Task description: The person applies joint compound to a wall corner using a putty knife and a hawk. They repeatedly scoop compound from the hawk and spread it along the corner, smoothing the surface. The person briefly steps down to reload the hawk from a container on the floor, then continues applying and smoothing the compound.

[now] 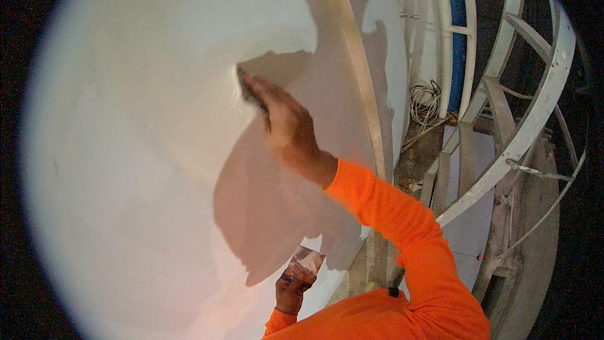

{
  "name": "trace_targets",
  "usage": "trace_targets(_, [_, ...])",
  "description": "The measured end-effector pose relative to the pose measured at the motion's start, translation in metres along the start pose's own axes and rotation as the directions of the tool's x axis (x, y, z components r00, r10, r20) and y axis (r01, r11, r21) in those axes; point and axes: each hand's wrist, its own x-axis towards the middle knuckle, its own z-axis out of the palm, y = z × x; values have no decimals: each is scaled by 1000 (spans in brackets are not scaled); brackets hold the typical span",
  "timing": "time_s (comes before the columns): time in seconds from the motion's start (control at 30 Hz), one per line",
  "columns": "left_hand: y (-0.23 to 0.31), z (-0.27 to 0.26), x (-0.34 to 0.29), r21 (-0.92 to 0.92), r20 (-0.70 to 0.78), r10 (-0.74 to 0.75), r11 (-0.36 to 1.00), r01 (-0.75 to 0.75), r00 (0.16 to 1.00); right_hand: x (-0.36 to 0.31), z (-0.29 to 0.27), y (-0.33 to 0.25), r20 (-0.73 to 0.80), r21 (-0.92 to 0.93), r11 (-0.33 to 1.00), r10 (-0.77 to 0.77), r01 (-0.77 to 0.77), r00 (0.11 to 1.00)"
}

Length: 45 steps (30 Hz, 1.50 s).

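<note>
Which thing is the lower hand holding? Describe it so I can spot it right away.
Start at the big white wall and drop to its lower edge, beside the orange sleeve. There the left hand grips a putty knife: a flat, shiny blade, unlike the dark pad under the right hand.

To your right, a metal scaffold frame (526, 127) of pale curved bars stands beside the wall's edge. A coil of light cable (425, 102) hangs behind it, next to a blue vertical panel (455, 38).
</note>
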Motion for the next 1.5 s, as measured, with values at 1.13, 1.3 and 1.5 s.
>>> trace_targets(1.13, [14,12,-13,-54,-122,-71,996,65,990,30,-45,83,-35,-104,947,301,-303,953])
trace_targets(1.3, [12,12,-13,-95,-79,-70,993,63,994,32,-17,81,-22,-40,997,64,-65,998])
trace_targets(1.5, [4,-2,-8,68,-49,-84,994,87,995,-67,-15,7,242,-81,977,-174,198,955])
